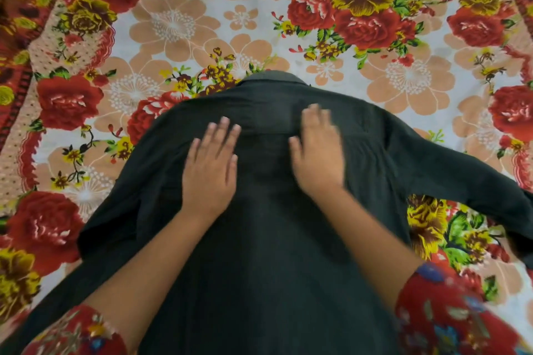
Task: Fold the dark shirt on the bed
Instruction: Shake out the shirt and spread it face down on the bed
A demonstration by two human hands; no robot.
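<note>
The dark shirt (265, 239) lies spread back-side up on the bed, its collar (272, 78) pointing away from me. One sleeve (461, 176) stretches out to the right; the other sleeve (95, 228) lies down along the left side. My left hand (212, 166) presses flat on the upper back, fingers straight. My right hand (318, 151) lies flat beside it on the upper back, slightly blurred. Neither hand grips cloth.
The bed is covered by a floral sheet (178, 26) with red roses and peach flowers. A darker red patterned border (17, 8) runs along the far left. Bare sheet shows beyond the collar and on both sides of the shirt.
</note>
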